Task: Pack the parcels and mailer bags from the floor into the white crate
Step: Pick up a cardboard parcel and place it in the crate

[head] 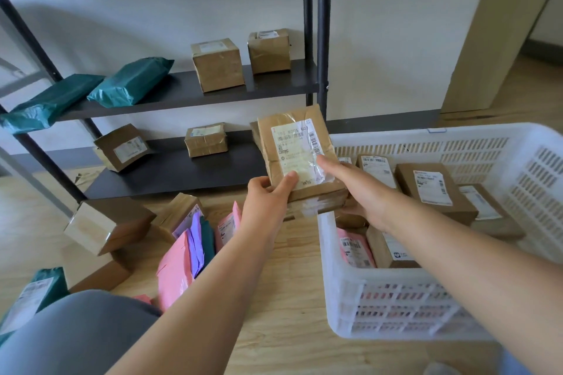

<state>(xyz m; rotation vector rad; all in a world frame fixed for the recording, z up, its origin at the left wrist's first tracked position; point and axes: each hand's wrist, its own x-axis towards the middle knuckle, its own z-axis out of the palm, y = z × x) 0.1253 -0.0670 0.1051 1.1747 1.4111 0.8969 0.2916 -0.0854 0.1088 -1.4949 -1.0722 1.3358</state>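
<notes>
I see a bright room in soft, even, daylight-like light. The shelving (189, 91) throws faint, blurred shadows on the far wall (122, 9). Clear tape on the parcel (300, 155) catches a small glare. The wide lens bows straight posts toward the edges, and the white crate (457, 143) at right is smeared with blur.

One white crate (380, 307), two hands (268, 195) (362, 192) (one parcel (300, 155))

Both hands hold one brown parcel (300, 158) above the near-left corner of the white crate (426, 292): left hand (268, 195) pinches its lower edge, right hand (359, 192) supports its right side.
</notes>
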